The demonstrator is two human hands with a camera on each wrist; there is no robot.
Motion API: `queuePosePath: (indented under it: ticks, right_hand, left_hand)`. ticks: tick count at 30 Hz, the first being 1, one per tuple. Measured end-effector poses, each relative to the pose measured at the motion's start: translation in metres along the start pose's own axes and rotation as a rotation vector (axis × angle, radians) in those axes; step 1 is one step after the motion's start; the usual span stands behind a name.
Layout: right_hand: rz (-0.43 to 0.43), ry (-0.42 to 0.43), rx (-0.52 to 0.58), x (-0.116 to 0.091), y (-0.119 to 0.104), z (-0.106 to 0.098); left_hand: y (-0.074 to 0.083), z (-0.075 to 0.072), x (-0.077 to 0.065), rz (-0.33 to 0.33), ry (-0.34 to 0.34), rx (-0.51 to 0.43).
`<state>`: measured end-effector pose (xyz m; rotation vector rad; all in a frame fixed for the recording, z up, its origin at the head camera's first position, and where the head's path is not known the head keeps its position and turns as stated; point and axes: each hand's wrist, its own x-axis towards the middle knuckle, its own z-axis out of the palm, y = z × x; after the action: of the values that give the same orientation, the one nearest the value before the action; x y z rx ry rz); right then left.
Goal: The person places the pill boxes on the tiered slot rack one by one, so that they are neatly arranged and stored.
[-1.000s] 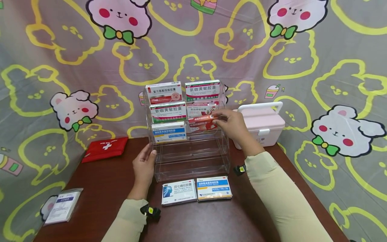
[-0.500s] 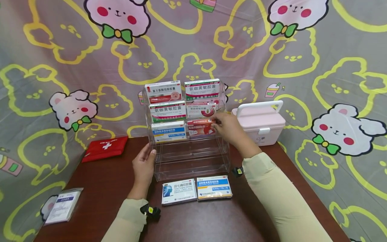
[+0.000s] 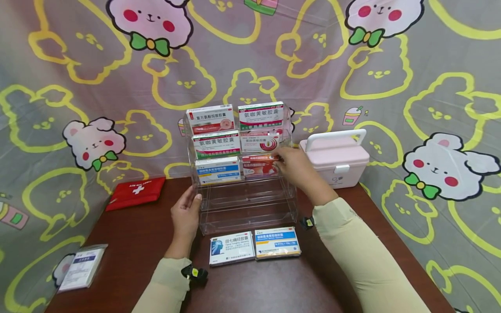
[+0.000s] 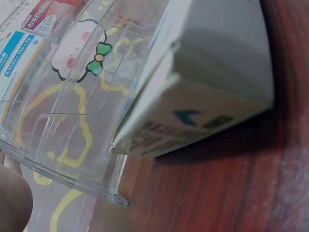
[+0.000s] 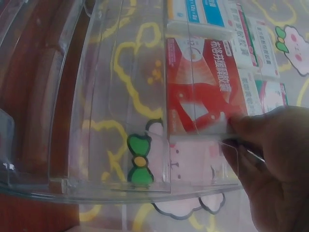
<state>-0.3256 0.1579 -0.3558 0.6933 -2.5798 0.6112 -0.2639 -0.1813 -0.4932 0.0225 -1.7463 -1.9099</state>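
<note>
A clear stepped display rack [image 3: 248, 218] stands on the table with medicine boxes in its upper three tiers. My right hand [image 3: 296, 170] pinches the right end of a red medicine box [image 3: 255, 168], which sits in the third tier from the top. In the right wrist view, thumb and fingers are at the near edge of that red box [image 5: 205, 84]. To its left is a blue-and-white box [image 3: 217, 172]; above it is a white box with red rings [image 3: 256, 144]. My left hand [image 3: 185, 219] holds the rack's left side, thumb toward the front.
Two medicine boxes lie before the rack: a white one with a blue head picture [image 3: 232, 248] and a blue-and-white one [image 3: 277, 243]. A pink case [image 3: 336, 161] stands right of the rack. At left are a red first aid pouch [image 3: 137, 193] and a plastic-wrapped white pack [image 3: 82, 268].
The right hand has lowered the red box from a tilted position into the third tier, uncovering the ringed box above. The left hand has stayed at the rack's side.
</note>
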Motion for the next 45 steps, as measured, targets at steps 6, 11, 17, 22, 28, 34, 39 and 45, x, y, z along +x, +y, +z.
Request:
queuePosePath:
  ticks: [6, 11, 17, 22, 28, 34, 39, 45]
  right_hand:
    - [-0.008, -0.018, -0.015, -0.005, -0.003, -0.001]
    - [-0.012, 0.011, 0.051, -0.030, -0.003, -0.009]
    - [0.041, -0.003, 0.289, -0.084, 0.005, -0.010]
    - [0.118, -0.158, 0.493, -0.132, 0.016, 0.005]
    - [0.105, -0.301, 0.442, -0.171, 0.032, 0.028]
    - [0.060, -0.337, 0.301, -0.189, 0.043, 0.044]
    - [0.035, -0.349, 0.253, -0.192, 0.044, 0.049]
    - [0.019, -0.365, 0.243, -0.193, 0.043, 0.052]
  left_hand:
    - [0.000, -0.002, 0.000, -0.001, -0.002, 0.014]
    - [0.000, -0.003, 0.000, -0.019, -0.008, 0.039]
    - [-0.002, -0.002, 0.001, -0.020, -0.014, 0.029]
    - [0.000, -0.001, 0.001, -0.005, -0.006, 0.020]
    - [0.002, -0.001, 0.001, -0.019, -0.016, 0.036]
    - [0.000, -0.004, -0.001, -0.032, -0.020, 0.050]
    - [-0.002, -0.004, -0.001, -0.032, -0.019, 0.026]
    - [0.001, -0.002, 0.000, -0.031, -0.006, 0.013]
